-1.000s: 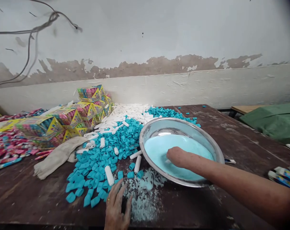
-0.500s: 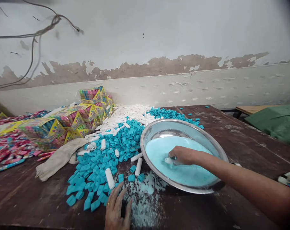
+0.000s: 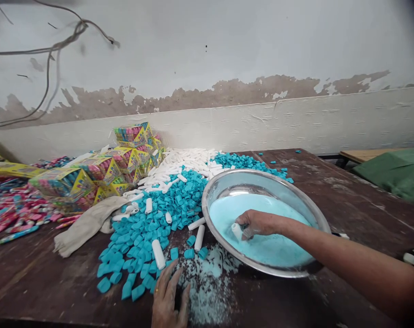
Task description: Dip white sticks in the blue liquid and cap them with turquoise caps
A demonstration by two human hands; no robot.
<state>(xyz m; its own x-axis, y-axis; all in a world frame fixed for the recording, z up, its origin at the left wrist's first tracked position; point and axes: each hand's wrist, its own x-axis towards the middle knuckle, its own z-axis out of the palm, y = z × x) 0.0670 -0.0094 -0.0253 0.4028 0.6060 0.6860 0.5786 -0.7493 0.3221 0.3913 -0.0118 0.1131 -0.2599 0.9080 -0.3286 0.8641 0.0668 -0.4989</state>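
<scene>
My right hand (image 3: 256, 224) reaches into a steel bowl (image 3: 323, 217) and grips a white plastic tube (image 3: 237, 231), its hollow end toward the left. Pale blue powder (image 3: 278, 248) fills the lower part of the bowl, and the tube is at its surface. My left hand (image 3: 169, 296) rests on the table with its fingers apart, holding nothing. Close to its fingertips lies another white tube (image 3: 158, 254), among a heap of blue caps (image 3: 135, 243). Spilled powder (image 3: 210, 287) covers the wood between my left hand and the bowl.
Behind the caps lies a pile of white tubes (image 3: 186, 159). Clear packs of colourful pens (image 3: 100, 168) are stacked at left, near a cloth glove (image 3: 87, 225) and loose pens (image 3: 18, 209). A green cover (image 3: 394, 175) is beyond the table's right side.
My right hand has lifted the white tube slightly, so more of it shows above the powder. My left hand stays in nearly the same place.
</scene>
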